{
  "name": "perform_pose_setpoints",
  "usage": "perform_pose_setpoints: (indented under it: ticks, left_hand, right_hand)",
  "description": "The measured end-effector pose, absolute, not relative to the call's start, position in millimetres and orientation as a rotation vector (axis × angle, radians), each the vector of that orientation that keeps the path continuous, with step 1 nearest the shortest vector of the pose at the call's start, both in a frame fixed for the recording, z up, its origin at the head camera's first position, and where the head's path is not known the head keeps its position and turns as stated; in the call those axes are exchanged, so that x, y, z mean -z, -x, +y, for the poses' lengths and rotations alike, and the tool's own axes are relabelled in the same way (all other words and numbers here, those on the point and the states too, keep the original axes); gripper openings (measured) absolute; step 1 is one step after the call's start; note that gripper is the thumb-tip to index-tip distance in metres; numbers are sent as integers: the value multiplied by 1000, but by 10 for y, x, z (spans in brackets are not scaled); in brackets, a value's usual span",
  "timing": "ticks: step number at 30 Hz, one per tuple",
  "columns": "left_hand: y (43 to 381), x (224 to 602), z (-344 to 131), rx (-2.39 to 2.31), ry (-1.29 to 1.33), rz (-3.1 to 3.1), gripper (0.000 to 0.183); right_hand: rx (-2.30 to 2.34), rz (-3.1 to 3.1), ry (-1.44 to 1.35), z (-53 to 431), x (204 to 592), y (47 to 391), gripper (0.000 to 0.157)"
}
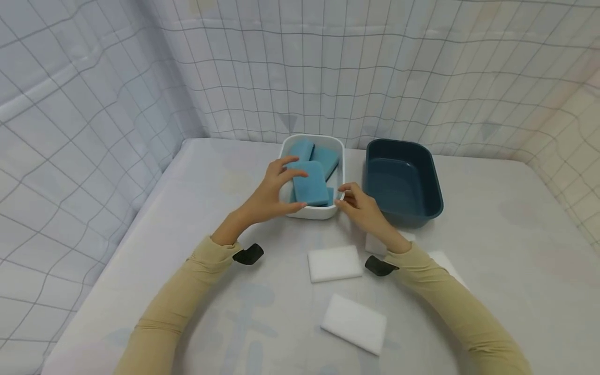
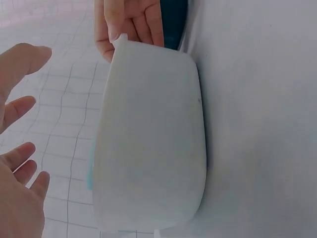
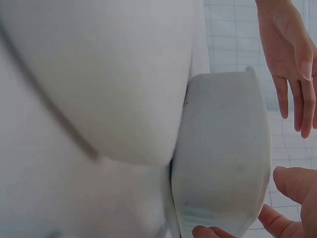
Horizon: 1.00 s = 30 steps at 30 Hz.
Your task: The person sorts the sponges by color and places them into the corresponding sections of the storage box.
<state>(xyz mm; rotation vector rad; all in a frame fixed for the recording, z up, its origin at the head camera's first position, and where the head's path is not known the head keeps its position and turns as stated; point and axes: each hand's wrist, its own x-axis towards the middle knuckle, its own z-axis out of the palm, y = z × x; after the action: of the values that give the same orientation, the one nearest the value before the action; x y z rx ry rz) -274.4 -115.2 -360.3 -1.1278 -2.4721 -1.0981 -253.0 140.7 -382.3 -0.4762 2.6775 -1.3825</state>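
Note:
A white plastic bin (image 1: 311,213) holds several blue sponges, one blue sponge (image 1: 311,185) lying on top of the others. Over that top sponge is my left hand (image 1: 272,191), thumb and fingers spread apart. The left wrist view shows nothing between the fingers of this hand (image 2: 22,193). My right hand (image 1: 367,214) pinches the bin's rim at its front right corner. In the right wrist view the right thumb (image 3: 294,183) and fingers lie on opposite sides of that rim.
A dark blue bin (image 1: 398,182) stands just right of the white one. Several white sponges lie on the table: one (image 1: 335,264) in front of the white bin, another (image 1: 354,323) nearer, others partly under my right arm. Grid-patterned curtains (image 1: 328,67) hang behind and at both sides.

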Motion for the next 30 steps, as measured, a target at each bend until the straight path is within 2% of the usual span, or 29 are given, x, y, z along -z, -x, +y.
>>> perform_pose_setpoints:
  ticks: [16,30]
  left_hand:
    - [2352,3671,-1047,1096,1321,-2308,52]
    - [2099,3784,-932,1047,1523,-2378,55]
  right_hand:
    - [1453,2617,556,1644,3633,2390,41]
    - [1666,2713,715,2264,3442,2163,32]
